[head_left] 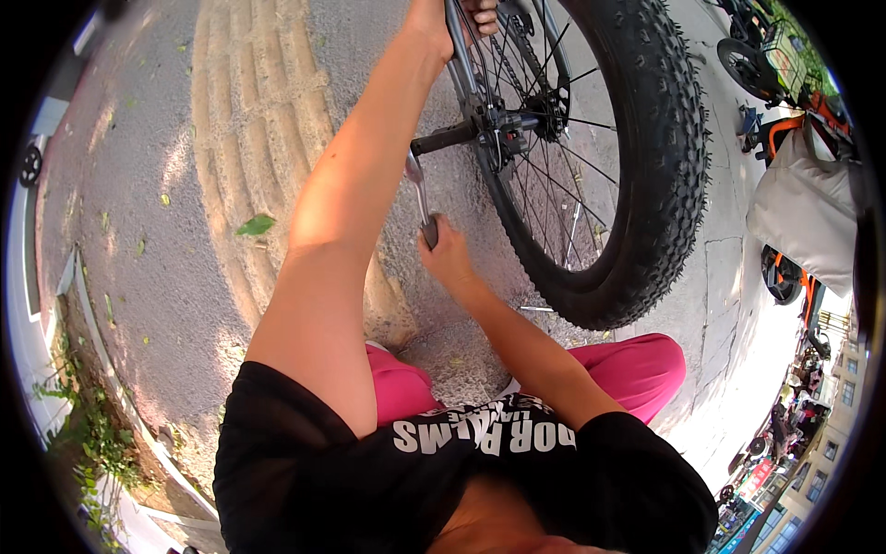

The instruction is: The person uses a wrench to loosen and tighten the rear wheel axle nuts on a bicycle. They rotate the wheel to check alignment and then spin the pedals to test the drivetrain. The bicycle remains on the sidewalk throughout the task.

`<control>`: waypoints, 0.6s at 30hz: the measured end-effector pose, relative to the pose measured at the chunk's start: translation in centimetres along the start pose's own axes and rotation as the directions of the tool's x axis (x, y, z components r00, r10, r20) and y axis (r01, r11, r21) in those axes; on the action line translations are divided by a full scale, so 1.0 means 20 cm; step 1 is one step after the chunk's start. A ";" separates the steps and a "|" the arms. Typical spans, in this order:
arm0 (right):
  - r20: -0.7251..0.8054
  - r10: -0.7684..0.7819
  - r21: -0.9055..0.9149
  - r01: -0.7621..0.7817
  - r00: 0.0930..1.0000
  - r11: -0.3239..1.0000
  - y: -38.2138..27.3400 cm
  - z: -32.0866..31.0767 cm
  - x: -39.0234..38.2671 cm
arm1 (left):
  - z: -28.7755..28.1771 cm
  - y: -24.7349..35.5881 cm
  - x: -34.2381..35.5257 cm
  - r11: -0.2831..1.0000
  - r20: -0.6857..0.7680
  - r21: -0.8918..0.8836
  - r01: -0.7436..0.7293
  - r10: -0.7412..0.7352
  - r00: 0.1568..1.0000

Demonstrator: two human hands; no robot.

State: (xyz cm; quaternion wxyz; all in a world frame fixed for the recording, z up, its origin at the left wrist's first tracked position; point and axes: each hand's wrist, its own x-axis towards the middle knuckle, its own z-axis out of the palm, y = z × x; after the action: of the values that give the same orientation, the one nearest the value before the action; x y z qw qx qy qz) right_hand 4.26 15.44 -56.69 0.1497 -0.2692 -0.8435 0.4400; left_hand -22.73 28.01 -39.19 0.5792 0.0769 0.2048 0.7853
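Note:
At the top, my left hand (480, 17) is closed around a grey frame tube (461, 46) of a fat-tyred bicycle. Lower down, my right hand (449, 254) grips the dark handle of a metal ratchet wrench (421, 189). The wrench's head is up at the outer end of a black peg (445, 138), which sticks out from beside the wheel hub. I cannot tell whether the head is seated on it. The wheel's knobby black tyre (660, 157) stands right of my hands, with its spokes and a brake caliper (506, 138) near the hub.
Silver rod-like tools lie on the pavement, one thin rod (574, 222) seen through the spokes. Yellow ribbed paving (263, 120) runs along the left, with a green leaf (256, 224) on it. Parked orange bikes and a grey cover (808, 208) stand at the right.

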 end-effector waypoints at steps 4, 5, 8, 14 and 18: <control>0.037 0.145 0.059 -0.147 0.989 0.987 -0.29 -0.06 0.12 | -0.02 0.05 -0.02 0.999 0.000 0.027 -0.035 0.035 0.999; -0.033 0.115 0.139 -0.109 0.993 0.984 -0.33 -0.05 0.23 | 0.00 0.05 -0.01 0.999 0.007 0.024 -0.033 0.033 0.999; -0.153 0.108 0.103 -0.093 0.982 0.990 -0.38 0.04 0.32 | 0.01 0.03 0.01 1.000 0.026 0.019 -0.014 0.014 1.000; 0.293 -0.103 0.018 0.102 0.950 0.995 -0.33 0.03 -0.16 | -0.12 0.07 0.02 0.995 0.027 0.069 -0.072 0.071 0.997; 0.698 -0.005 -0.012 0.018 0.717 1.000 0.00 -0.35 -0.47 | 0.04 -0.02 -0.08 0.940 -0.077 0.273 -0.203 0.232 0.970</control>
State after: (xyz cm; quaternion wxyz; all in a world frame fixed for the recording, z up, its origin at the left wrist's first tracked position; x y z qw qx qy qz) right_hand 15.23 14.49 -52.86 -0.1785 -0.0800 -0.8434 0.5004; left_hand -21.60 26.72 -38.35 0.4614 0.1326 0.3287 0.8133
